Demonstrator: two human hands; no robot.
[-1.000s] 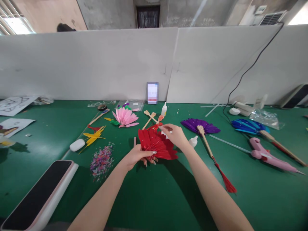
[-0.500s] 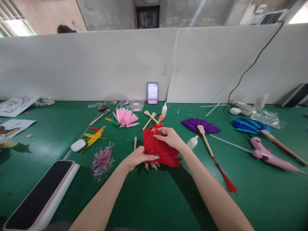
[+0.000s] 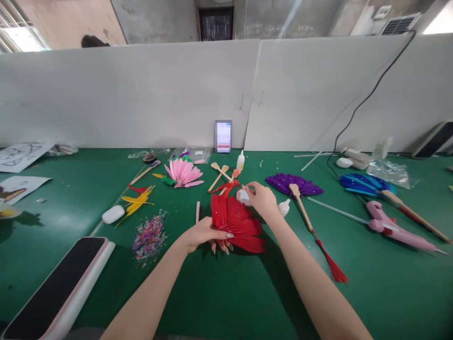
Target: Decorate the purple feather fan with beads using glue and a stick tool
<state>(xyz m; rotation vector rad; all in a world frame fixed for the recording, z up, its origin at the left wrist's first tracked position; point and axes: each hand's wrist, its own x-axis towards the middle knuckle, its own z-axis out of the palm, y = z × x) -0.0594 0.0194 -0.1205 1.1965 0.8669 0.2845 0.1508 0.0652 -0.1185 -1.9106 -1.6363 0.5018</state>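
My left hand (image 3: 203, 234) grips a red feather fan (image 3: 239, 222) at its left side, thumb on top and fingers underneath. A few tiny pale dots show on the red feathers. My right hand (image 3: 261, 198) is off the fan, with thumb and forefinger pinched over a small round whitish dish (image 3: 243, 196). Whatever is between those fingertips, if anything, is too small to make out. Just behind the fan lie red tassels (image 3: 230, 188) and wooden handles (image 3: 220, 175). A white glue bottle (image 3: 284, 208) lies partly hidden behind my right hand.
To the right are a purple feather fan (image 3: 293, 183), a blue one (image 3: 368, 183) and a pink glue gun (image 3: 399, 226). Leftward lie pink feathers (image 3: 184, 173), yellow feathers (image 3: 138, 202), colourful bits (image 3: 149, 238) and a large phone (image 3: 58, 283). A glue bottle (image 3: 240, 161) stands at the back.
My right hand has lifted off the red feathers and moved right to the small round dish, which now shows. My left hand keeps its hold on the fan.
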